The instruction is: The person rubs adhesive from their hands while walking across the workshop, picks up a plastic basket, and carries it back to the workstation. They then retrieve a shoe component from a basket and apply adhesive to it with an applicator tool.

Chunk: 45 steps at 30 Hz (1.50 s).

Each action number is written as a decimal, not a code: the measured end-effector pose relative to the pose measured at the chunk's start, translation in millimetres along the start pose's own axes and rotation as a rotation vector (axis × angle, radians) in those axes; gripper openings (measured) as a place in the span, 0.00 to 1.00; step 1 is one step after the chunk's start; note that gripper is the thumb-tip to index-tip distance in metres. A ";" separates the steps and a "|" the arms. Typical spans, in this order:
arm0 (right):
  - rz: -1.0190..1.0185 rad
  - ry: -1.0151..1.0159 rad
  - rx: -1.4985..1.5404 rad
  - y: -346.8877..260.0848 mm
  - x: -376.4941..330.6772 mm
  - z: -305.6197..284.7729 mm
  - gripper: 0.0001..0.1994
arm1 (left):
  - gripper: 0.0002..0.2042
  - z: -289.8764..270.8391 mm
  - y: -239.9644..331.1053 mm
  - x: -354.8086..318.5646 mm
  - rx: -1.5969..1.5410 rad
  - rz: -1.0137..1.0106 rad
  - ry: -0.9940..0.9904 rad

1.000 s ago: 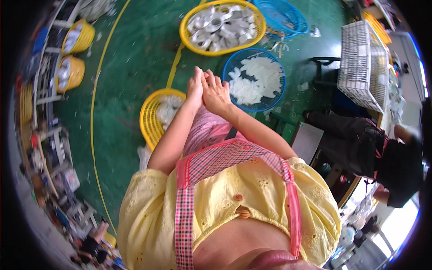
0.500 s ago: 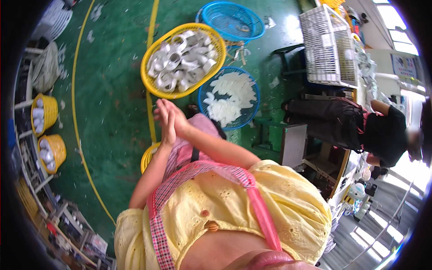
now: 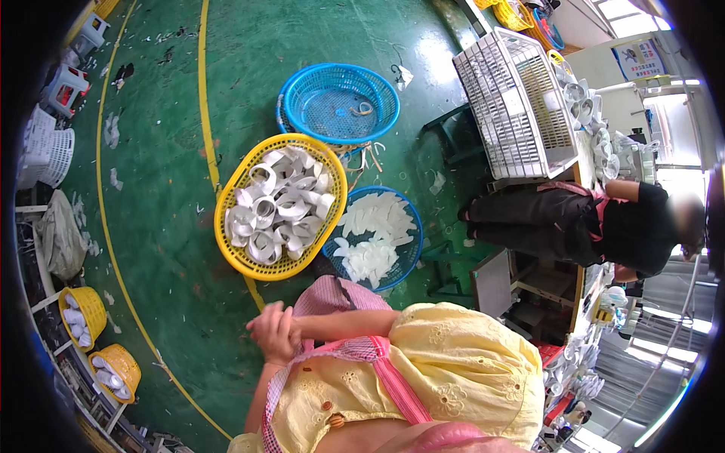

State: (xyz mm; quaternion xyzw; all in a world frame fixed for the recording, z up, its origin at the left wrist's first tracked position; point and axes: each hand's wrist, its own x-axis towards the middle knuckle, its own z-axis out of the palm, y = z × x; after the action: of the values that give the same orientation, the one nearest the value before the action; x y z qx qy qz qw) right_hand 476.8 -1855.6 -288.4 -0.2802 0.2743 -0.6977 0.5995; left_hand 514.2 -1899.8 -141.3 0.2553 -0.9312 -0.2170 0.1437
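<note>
In front of my waist my two hands are clasped together. My left hand (image 3: 277, 344) wraps its fingers over my right hand (image 3: 260, 322), and part of each is hidden by the other. Between them I see no object. Just beyond the hands stands a yellow oval basket (image 3: 224, 248), filled with white and grey curved bands or loops. Partly behind its right side is a blue round basket (image 3: 418, 249) with flat white curved pieces in two heaps. Neither basket is touched by my hands.
Blue baskets (image 3: 288, 98), nested, sit on the green floor (image 3: 155, 189) farther off. At right, a person (image 3: 634, 226) in black stands by a workbench and a large white crate (image 3: 495, 113). Yellow baskets (image 3: 92, 308) with white rolls sit along the left shelving.
My view has shifted, so the baskets appear lower and farther left. My hands have gone from palm against palm to clasped, and are closer to my body.
</note>
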 end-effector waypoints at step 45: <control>0.109 1.147 0.647 -195.4 100.9 -333.4 0.12 | 0.17 61.9 -103.9 46.1 -1.081 -1.417 -0.313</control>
State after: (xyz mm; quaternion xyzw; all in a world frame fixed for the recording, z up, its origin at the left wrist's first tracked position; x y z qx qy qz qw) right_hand 90.8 -1914.4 -372.6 0.3443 0.3407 -0.7522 0.4468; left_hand 495.5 -1984.7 -237.2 0.6341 -0.3356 -0.6947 -0.0516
